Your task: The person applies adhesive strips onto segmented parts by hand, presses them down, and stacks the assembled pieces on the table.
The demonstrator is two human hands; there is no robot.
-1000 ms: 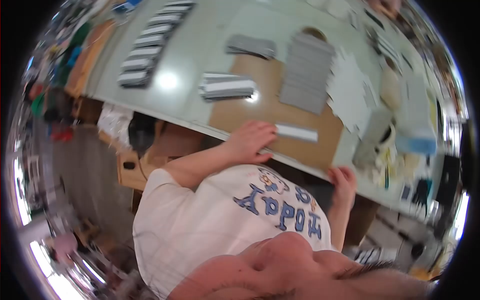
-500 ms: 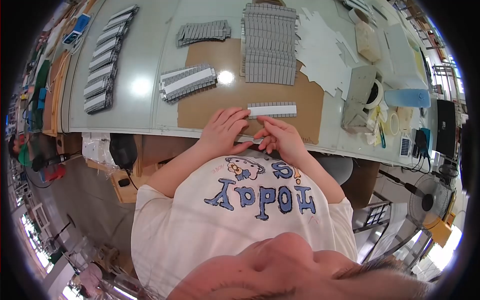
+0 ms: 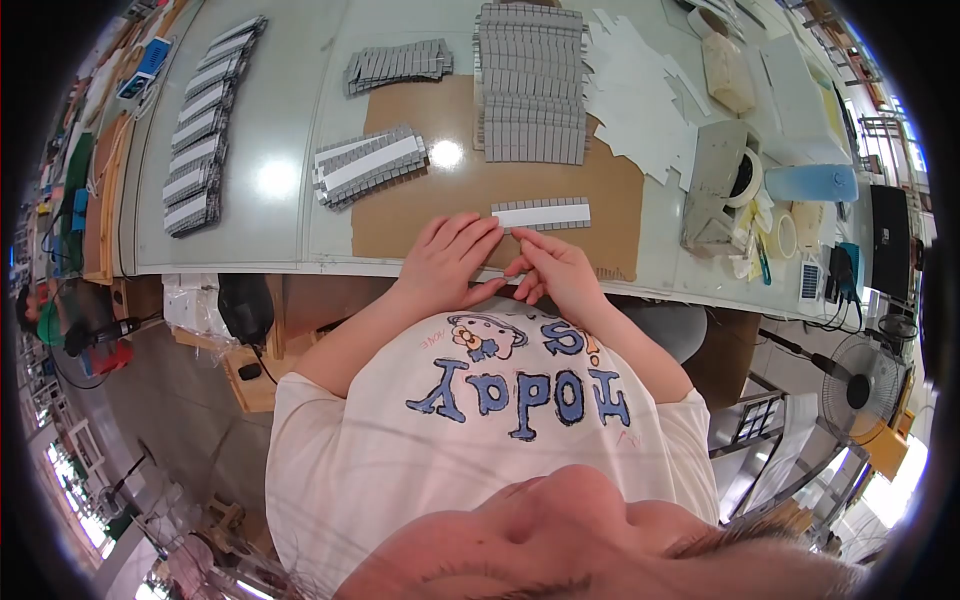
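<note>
A segmented grey strip with a white band along it [image 3: 541, 214] lies on a brown board [image 3: 420, 236] near the table's front edge. The fingers of my left hand [image 3: 453, 262] are stretched out side by side, their tips at the strip's left end. My right hand [image 3: 555, 268] is beside it, its index finger reaching to the strip's lower edge. Its other fingers are curled in; whether something small is between them is hidden. The two hands nearly meet at the table edge.
Left of the board lies a small pile of white-banded strips [image 3: 370, 165]. Behind are a grey stack [image 3: 400, 65] and a large grey stack [image 3: 531, 90]. White sheets [image 3: 640, 100], a tape dispenser [image 3: 715, 190] and a blue bottle [image 3: 810, 183] stand right. Banded strips [image 3: 205, 130] line the far left.
The whole view has shifted slightly. Both hands keep nearly the same pose beside the strip, and the piles stay where they were on the table.
</note>
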